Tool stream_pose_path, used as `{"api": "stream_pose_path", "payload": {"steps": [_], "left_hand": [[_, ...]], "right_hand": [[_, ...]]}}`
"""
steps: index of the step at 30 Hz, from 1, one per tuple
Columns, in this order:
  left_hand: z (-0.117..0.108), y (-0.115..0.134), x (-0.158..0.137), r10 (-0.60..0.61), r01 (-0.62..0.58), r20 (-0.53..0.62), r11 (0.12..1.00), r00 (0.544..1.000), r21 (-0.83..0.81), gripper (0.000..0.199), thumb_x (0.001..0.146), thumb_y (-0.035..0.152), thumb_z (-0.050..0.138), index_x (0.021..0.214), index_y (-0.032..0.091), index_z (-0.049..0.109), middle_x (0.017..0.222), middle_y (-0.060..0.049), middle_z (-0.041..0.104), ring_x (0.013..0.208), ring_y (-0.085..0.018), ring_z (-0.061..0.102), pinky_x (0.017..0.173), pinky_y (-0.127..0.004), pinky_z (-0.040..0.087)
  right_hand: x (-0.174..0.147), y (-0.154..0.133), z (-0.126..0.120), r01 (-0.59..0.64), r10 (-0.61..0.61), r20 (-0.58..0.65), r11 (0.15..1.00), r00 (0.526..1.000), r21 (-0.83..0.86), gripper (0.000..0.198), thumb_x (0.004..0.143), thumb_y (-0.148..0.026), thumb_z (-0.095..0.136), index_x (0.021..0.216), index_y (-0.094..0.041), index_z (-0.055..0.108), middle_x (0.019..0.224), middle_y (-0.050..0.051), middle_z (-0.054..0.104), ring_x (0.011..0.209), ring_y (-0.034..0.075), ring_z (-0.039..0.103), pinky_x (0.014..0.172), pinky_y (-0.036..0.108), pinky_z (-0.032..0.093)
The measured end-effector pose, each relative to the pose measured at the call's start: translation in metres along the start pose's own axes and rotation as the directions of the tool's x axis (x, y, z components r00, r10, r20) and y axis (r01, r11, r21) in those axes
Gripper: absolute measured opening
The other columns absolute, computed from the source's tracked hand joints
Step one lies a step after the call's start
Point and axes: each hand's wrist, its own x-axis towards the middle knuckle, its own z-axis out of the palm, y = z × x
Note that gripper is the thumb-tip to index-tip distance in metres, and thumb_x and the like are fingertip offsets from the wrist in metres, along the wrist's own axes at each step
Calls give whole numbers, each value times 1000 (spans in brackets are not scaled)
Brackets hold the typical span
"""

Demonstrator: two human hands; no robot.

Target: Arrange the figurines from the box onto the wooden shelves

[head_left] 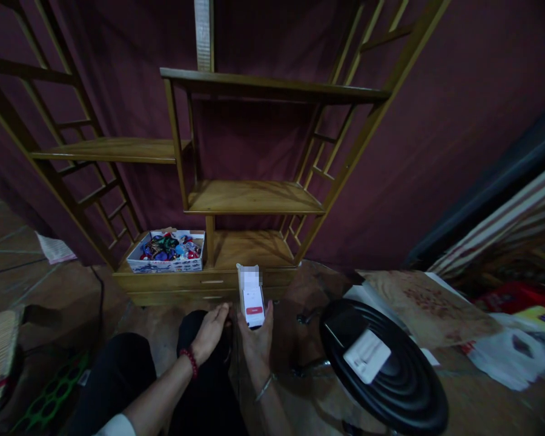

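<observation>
My right hand [258,339] grips a smartphone [254,301] from below, thumb and fingers along its sides. The phone's screen is lit white with a red button near the bottom, and its upper part is blurred out. A pale edge shows along the phone's left side; I cannot tell if it is a case. My left hand [210,332], with a dark red bead bracelet [191,362] at the wrist, rests over my knee, holding nothing visible, its fingers stretched forward. In front of both hands stands a wooden shelf unit [254,197].
A box [166,265] of colourful small items sits on the unit's low left shelf. At right is a round black stool [409,387] with a white object [367,356] on top. Beyond it are a patterned board [427,306] and a plastic bag [508,357]. A green rack [49,393] lies lower left.
</observation>
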Motion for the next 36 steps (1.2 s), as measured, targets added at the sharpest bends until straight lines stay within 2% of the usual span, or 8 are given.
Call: {"api": "stream_pose_path", "payload": {"steps": [1, 3, 6, 9, 16, 24, 29, 36], "left_hand": [[-7, 2, 2, 98, -98, 9, 977, 995, 191, 30, 79, 37, 47, 92, 17, 65, 105, -9, 63, 106, -23, 51, 96, -35, 32], [-19, 5, 5, 246, -262, 102, 810, 964, 525, 32, 82, 34, 41, 98, 18, 63, 109, -9, 61, 108, -23, 49, 98, -35, 27], [-28, 3, 6, 214, -323, 248, 490, 945, 809, 29, 80, 26, 40, 85, 16, 66, 98, -13, 64, 99, -25, 54, 93, -39, 30], [-24, -1, 7, 163, -305, 263, 350, 951, 886, 28, 78, 21, 39, 79, 18, 66, 89, -11, 67, 91, -22, 57, 89, -36, 32], [-6, -2, 20, 141, -205, 165, 341, 976, 918, 27, 78, 24, 37, 76, 21, 64, 81, -7, 67, 80, -19, 59, 74, -30, 37], [4, 3, 31, 156, -227, 176, 428, 972, 875, 23, 76, 25, 41, 73, 20, 63, 78, -6, 66, 75, -19, 59, 74, -30, 37], [0, 3, 34, 111, -181, 147, 419, 983, 890, 22, 75, 21, 41, 73, 20, 63, 78, -6, 65, 77, -18, 58, 74, -29, 37], [-10, -4, 38, 93, -159, 132, 427, 987, 890, 23, 77, 20, 38, 74, 21, 61, 81, -6, 65, 79, -18, 57, 71, -28, 38]], "right_hand": [[9, 1, -2, 0, 0, -2, 1000, 1000, -27, 88, 65, -42, 59, 136, -10, 17, 132, 18, 36, 116, 29, 40, 95, 40, 35], [29, 3, -4, 18, -19, -12, 996, 1000, -85, 89, 65, -43, 59, 136, -7, 17, 134, 20, 31, 120, 30, 34, 97, 42, 31], [63, 7, -6, 87, -92, -25, 984, 995, -156, 87, 66, -44, 58, 135, -7, 20, 135, 21, 30, 121, 32, 32, 98, 46, 28], [98, 14, -3, 150, -164, -44, 961, 985, -232, 87, 66, -45, 58, 134, -5, 20, 129, 22, 37, 118, 32, 33, 97, 46, 27], [171, 29, 15, 172, -229, -116, 914, 967, -368, 83, 65, -42, 58, 132, -7, 25, 117, 19, 46, 106, 32, 40, 92, 44, 29], [230, 59, 36, 135, -221, -112, 851, 969, -507, 87, 60, -42, 61, 131, -4, 25, 111, 20, 48, 101, 34, 42, 88, 44, 28], [261, 73, 45, 114, -196, -85, 814, 977, -569, 88, 60, -42, 61, 130, -2, 24, 112, 23, 46, 102, 36, 40, 86, 45, 29], [281, 65, 56, 13, -79, -68, 743, 995, -669, 75, 63, -42, 61, 124, -5, 34, 108, 23, 49, 102, 37, 42, 80, 45, 33]]}}
